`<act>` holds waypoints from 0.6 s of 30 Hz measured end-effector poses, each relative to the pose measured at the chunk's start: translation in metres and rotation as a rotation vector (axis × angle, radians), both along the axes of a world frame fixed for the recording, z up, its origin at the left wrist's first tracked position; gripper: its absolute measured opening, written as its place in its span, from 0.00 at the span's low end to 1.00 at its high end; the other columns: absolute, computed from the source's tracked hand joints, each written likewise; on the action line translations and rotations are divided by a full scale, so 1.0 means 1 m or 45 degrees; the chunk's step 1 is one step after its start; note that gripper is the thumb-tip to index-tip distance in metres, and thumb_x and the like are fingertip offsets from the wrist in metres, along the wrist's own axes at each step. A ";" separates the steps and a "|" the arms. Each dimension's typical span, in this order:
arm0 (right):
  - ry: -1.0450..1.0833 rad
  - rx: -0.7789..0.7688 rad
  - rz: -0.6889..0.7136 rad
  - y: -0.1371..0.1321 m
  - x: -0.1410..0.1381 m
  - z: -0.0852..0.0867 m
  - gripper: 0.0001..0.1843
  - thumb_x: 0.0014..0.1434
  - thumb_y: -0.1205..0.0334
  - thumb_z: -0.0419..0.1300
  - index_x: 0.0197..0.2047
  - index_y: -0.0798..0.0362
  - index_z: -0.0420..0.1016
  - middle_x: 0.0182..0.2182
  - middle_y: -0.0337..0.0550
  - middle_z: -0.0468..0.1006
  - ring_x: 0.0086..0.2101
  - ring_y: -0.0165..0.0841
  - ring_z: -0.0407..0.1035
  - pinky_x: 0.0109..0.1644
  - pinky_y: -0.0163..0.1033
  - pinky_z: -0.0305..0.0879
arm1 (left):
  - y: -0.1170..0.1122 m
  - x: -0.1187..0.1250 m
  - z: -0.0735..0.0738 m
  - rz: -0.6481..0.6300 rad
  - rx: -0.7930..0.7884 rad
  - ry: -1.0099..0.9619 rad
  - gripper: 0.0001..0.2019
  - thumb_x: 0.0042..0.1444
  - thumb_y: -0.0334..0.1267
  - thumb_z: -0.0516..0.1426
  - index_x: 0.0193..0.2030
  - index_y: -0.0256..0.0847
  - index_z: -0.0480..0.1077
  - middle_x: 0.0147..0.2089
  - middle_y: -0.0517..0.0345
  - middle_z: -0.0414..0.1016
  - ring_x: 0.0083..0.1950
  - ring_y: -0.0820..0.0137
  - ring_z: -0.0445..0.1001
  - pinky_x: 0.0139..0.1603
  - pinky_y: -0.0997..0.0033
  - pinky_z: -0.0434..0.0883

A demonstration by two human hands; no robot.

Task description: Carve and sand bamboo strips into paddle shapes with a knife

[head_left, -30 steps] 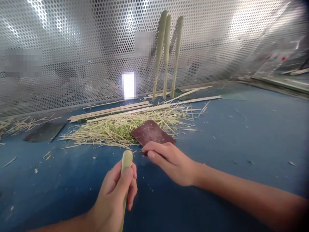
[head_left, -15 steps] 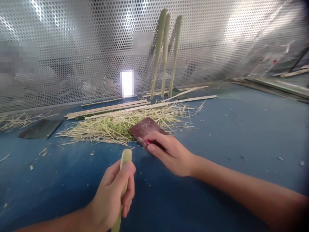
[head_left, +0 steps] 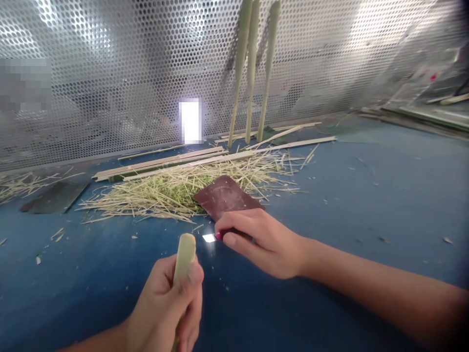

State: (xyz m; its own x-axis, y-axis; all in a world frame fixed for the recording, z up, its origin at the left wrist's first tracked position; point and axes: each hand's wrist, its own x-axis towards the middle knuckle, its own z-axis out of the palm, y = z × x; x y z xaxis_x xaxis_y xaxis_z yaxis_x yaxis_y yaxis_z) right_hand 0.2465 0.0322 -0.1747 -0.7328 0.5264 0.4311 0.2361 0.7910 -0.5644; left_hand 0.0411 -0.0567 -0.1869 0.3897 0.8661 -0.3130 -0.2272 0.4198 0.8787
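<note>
My left hand (head_left: 172, 298) is wrapped round a pale green bamboo piece (head_left: 185, 252) with a rounded, flattened top end. The piece stands tilted upward, its lower part hidden by my fingers. My right hand (head_left: 266, 242) grips a knife with a dark red handle (head_left: 220, 235); its short blade (head_left: 209, 238) catches the light and points left, apart from the bamboo. Most of the handle is hidden in my fist. Just beyond my right hand a brown sheet of sandpaper (head_left: 227, 195) lies against a heap of thin bamboo shavings (head_left: 157, 195).
Several long split strips (head_left: 176, 164) lie behind the shavings. Three shaped bamboo pieces (head_left: 251, 73) lean on the perforated metal panel (head_left: 154, 63). A dark sheet (head_left: 54, 197) lies at left on the blue table (head_left: 348, 210). Flat stacked strips (head_left: 425, 120) are at far right.
My right hand has drawn back slightly from the sandpaper, and the knife blade now shows bright over the blue table. The left hand with the bamboo piece has shifted slightly down and left.
</note>
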 end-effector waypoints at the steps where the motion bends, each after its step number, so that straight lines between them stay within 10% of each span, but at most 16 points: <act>1: 0.017 0.006 0.016 -0.002 -0.001 0.001 0.10 0.71 0.60 0.49 0.42 0.52 0.69 0.33 0.43 0.78 0.31 0.29 0.71 0.35 0.34 0.65 | 0.001 0.000 0.000 -0.020 -0.003 -0.003 0.28 0.54 0.65 0.58 0.22 0.42 0.57 0.10 0.71 0.52 0.10 0.82 0.52 0.12 0.83 0.53; 18: -0.038 0.152 0.003 -0.017 -0.016 0.005 0.11 0.71 0.59 0.49 0.41 0.53 0.70 0.31 0.42 0.79 0.28 0.28 0.70 0.31 0.32 0.62 | 0.000 0.005 0.000 0.009 0.072 0.142 0.29 0.45 0.69 0.61 0.21 0.43 0.59 0.06 0.72 0.51 0.10 0.80 0.51 0.18 0.76 0.61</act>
State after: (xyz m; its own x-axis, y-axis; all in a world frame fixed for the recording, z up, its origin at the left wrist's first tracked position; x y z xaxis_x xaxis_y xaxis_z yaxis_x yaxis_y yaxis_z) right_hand 0.2309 0.0147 -0.1697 -0.7475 0.4707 0.4687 0.2491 0.8527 -0.4592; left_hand 0.0456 -0.0569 -0.1874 0.3489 0.8863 -0.3046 -0.1297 0.3676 0.9209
